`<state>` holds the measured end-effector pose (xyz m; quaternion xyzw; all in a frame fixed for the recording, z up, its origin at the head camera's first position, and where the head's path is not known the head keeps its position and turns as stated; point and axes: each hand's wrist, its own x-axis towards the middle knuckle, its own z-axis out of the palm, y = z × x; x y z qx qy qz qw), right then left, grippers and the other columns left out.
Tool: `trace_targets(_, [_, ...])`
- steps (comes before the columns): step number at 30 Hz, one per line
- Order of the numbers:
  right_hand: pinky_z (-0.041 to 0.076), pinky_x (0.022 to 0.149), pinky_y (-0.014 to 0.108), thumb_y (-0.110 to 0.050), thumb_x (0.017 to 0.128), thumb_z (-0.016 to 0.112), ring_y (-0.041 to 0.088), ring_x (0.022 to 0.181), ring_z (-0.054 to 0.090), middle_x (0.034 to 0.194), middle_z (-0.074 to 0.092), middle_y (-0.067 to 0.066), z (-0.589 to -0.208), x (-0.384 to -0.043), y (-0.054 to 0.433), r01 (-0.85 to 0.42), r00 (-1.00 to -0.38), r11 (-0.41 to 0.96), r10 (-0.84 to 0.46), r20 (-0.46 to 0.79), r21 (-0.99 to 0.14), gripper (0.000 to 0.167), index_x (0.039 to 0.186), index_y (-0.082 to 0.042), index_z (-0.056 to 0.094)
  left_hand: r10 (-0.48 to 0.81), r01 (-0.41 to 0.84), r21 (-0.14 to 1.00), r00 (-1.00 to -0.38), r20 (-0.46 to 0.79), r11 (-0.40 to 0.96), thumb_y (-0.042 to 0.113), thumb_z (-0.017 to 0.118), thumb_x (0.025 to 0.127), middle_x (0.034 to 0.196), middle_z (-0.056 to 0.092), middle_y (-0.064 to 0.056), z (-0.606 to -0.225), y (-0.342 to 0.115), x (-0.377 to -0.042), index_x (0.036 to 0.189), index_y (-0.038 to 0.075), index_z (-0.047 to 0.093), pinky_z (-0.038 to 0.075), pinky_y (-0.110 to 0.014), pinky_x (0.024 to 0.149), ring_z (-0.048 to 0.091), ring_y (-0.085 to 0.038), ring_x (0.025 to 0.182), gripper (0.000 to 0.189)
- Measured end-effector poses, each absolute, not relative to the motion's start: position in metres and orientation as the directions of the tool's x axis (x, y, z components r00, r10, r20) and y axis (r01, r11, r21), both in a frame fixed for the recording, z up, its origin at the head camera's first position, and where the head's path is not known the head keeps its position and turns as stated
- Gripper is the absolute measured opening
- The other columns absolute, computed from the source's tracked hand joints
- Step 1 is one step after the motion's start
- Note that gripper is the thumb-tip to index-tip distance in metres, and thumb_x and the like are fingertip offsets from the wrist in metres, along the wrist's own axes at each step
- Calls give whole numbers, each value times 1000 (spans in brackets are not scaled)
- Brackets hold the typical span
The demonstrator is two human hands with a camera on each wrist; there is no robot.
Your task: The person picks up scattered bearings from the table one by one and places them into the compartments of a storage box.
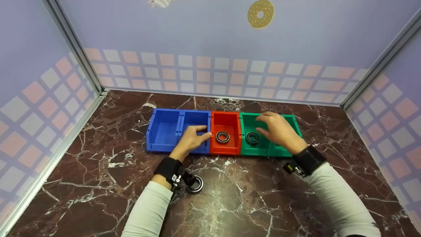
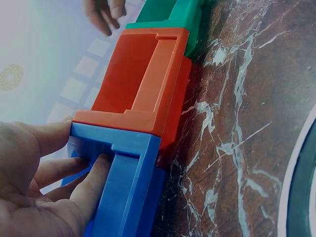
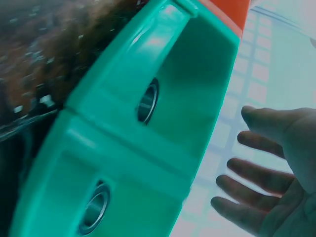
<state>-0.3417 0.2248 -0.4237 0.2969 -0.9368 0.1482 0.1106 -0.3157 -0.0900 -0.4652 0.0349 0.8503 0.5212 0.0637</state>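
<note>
My left hand (image 1: 194,139) is at the inner blue bin (image 1: 194,118). Its thumb touches the rim beside the red bin (image 1: 227,149), and its fingers reach inside, apart from the thumb; no object shows between them. My right hand (image 1: 279,130) hovers over the green bins (image 3: 128,148), fingers spread and holding nothing. One ball bearing (image 1: 222,137) lies in the red bin and another bearing (image 1: 252,138) in the left green bin. The right wrist view also shows a bearing (image 3: 94,210) in the other green bin. The bottom of the inner blue bin is partly hidden by my left hand.
An outer blue bin (image 1: 163,131) ends the row at the left. Another bearing (image 1: 195,184) lies on the brown marbled table (image 1: 236,197), partly behind my left wrist strap. Patterned panels (image 1: 213,39) stand behind and at both sides.
</note>
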Motion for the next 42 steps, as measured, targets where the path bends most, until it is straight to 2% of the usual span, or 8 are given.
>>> trace_targets(7, [54, 94, 51, -20, 90, 73, 38, 114, 62, 122, 65, 21, -434, -330, 246, -501, -852, 832, -428, 300, -237, 37, 121, 0, 67, 123, -27, 893, -988, -92, 450, 24, 68, 94, 149, 48, -19, -465, -92, -315, 141, 0, 53, 34, -44, 119, 41, -32, 142, 55])
trace_targets(13, [51, 99, 52, -20, 92, 71, 40, 119, 59, 126, 64, 23, -440, -325, 255, -440, -890, 844, -364, 276, -306, 39, 125, -1, 65, 126, -19, 891, -988, -85, 453, 25, 67, 94, 149, 49, -19, -466, -90, -316, 141, 0, 53, 33, -43, 120, 41, -32, 143, 55])
trace_targets(16, [52, 96, 53, -20, 92, 70, 40, 116, 61, 125, 64, 24, -445, -324, 257, -416, -903, 844, -338, 266, -338, 40, 126, 0, 64, 128, -17, 892, -988, -84, 452, 24, 67, 94, 149, 49, -19, -466, -90, -316, 141, 0, 52, 32, -43, 120, 41, -32, 143, 55])
trace_targets(23, [59, 80, 46, -20, 92, 70, 35, 96, 70, 120, 68, 24, -459, -320, 259, -363, -925, 813, -255, 282, -454, 39, 126, -2, 65, 135, -1, 890, -988, -71, 456, 23, 67, 94, 149, 48, -20, -465, -91, -316, 141, -2, 52, 33, -44, 120, 41, -34, 142, 55])
trace_targets(30, [60, 82, 47, -16, 91, 71, 38, 96, 72, 121, 68, 26, -467, -319, 260, -323, -936, 745, -160, 313, -584, 39, 126, -2, 66, 142, 9, 899, -988, -59, 439, 21, 67, 94, 148, 48, -21, -465, -90, -315, 140, -3, 52, 36, -44, 118, 43, -33, 141, 54])
trace_targets(38, [59, 84, 47, -19, 91, 72, 36, 100, 71, 123, 68, 24, -469, -320, 259, -281, -950, 734, -118, 291, -619, 40, 128, -5, 66, 118, -29, 889, -989, -93, 457, 24, 65, 96, 150, 47, -18, -464, -89, -315, 142, 0, 51, 33, -43, 120, 40, -32, 143, 54])
trace_targets(42, [60, 82, 45, -20, 91, 72, 35, 100, 71, 123, 68, 22, -471, -320, 261, -258, -957, 724, -100, 273, -639, 40, 128, -6, 67, 134, 8, 874, -989, -65, 486, 24, 63, 97, 149, 48, -19, -465, -88, -315, 142, -1, 50, 34, -43, 120, 41, -33, 142, 53])
